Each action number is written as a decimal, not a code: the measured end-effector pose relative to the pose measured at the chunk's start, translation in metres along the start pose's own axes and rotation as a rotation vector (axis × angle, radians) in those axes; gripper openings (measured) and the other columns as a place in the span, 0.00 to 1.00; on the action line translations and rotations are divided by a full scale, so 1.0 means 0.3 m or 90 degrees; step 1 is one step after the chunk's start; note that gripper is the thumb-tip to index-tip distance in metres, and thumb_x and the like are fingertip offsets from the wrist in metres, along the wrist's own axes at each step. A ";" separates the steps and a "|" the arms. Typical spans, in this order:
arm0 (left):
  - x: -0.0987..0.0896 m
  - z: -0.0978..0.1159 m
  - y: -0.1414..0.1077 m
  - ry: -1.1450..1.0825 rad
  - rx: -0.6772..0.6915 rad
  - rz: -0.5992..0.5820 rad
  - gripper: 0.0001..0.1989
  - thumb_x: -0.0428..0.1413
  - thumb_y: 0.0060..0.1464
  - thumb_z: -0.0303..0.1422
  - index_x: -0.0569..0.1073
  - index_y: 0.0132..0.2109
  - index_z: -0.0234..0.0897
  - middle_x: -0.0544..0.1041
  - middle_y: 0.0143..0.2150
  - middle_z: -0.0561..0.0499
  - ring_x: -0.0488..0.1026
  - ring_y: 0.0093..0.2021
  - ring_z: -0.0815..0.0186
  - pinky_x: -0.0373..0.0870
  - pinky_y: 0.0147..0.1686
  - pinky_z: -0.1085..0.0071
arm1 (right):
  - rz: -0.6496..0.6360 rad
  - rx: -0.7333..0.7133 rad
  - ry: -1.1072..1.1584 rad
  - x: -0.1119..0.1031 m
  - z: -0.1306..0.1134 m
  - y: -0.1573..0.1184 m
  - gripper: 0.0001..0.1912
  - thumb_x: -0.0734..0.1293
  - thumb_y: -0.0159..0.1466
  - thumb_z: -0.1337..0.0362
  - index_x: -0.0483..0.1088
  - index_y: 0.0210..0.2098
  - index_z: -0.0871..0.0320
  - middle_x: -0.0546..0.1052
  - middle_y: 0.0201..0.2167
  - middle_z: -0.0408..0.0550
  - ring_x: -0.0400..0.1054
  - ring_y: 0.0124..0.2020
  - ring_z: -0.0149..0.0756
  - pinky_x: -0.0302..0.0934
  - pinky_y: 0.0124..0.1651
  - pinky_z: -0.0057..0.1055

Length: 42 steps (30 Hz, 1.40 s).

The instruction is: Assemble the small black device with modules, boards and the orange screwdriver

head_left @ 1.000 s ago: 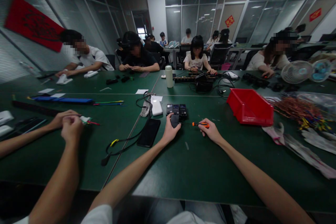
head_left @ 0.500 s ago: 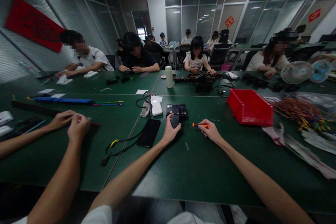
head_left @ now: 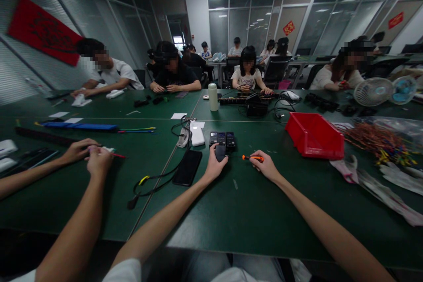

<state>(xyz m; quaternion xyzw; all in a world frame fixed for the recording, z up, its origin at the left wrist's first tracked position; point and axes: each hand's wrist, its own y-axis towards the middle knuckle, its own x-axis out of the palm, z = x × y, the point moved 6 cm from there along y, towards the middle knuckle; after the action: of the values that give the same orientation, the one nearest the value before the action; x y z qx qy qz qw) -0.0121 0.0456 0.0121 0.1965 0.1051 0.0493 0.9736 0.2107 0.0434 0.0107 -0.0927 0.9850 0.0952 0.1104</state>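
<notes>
As hands (head_left: 214,166) grip, one screwdriver (head_left: 257,158), one block (head_left: 220,153)

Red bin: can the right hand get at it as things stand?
Probably yes: the red bin stands ahead and right of the right hand, with no visible obstacle between them; but that hand holds an orange-handled screwdriver, which could hinder grasping.

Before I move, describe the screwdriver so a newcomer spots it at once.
On the green table, look left of the red bin. The right grip holds the screwdriver, its thin shaft toward the dark block in the left grip. Its orange handle sets it apart from that block and the black phone.
</notes>
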 end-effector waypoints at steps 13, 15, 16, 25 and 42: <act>0.002 0.000 -0.001 -0.002 0.006 -0.006 0.30 0.56 0.47 0.32 0.54 0.57 0.39 0.64 0.48 0.47 0.64 0.45 0.66 0.60 0.49 0.67 | -0.013 -0.022 0.012 0.004 -0.007 0.001 0.16 0.68 0.54 0.55 0.63 0.36 0.57 0.68 0.24 0.39 0.61 0.19 0.25 0.54 0.20 0.22; 0.003 -0.003 -0.001 0.003 0.005 -0.005 0.30 0.56 0.47 0.32 0.54 0.57 0.39 0.63 0.48 0.47 0.65 0.45 0.66 0.60 0.49 0.67 | -0.007 -0.016 0.010 0.002 0.003 0.003 0.15 0.67 0.55 0.55 0.63 0.35 0.58 0.68 0.22 0.39 0.59 0.18 0.24 0.53 0.19 0.22; 0.003 -0.004 -0.001 0.004 0.004 -0.004 0.30 0.56 0.47 0.32 0.54 0.56 0.39 0.63 0.48 0.47 0.65 0.45 0.66 0.60 0.49 0.67 | -0.008 -0.009 0.012 0.002 0.010 0.004 0.15 0.66 0.56 0.54 0.63 0.34 0.58 0.67 0.21 0.39 0.58 0.16 0.24 0.52 0.18 0.22; 0.006 -0.009 -0.001 0.004 -0.005 -0.009 0.30 0.55 0.48 0.32 0.53 0.57 0.39 0.63 0.48 0.47 0.65 0.45 0.67 0.61 0.49 0.68 | -0.023 0.018 0.013 0.004 0.024 0.005 0.15 0.64 0.57 0.52 0.63 0.34 0.59 0.66 0.18 0.37 0.56 0.14 0.24 0.50 0.17 0.22; 0.001 0.003 -0.003 -0.003 -0.017 0.002 0.30 0.56 0.47 0.31 0.54 0.57 0.38 0.64 0.47 0.47 0.65 0.44 0.67 0.61 0.49 0.67 | -0.021 0.004 0.034 0.010 0.002 -0.001 0.16 0.66 0.56 0.53 0.63 0.35 0.58 0.69 0.19 0.39 0.59 0.15 0.25 0.53 0.18 0.23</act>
<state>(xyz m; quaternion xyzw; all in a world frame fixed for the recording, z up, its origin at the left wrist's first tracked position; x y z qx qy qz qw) -0.0114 0.0443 0.0125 0.1839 0.1022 0.0515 0.9763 0.2081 0.0429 0.0094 -0.1111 0.9862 0.0878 0.0859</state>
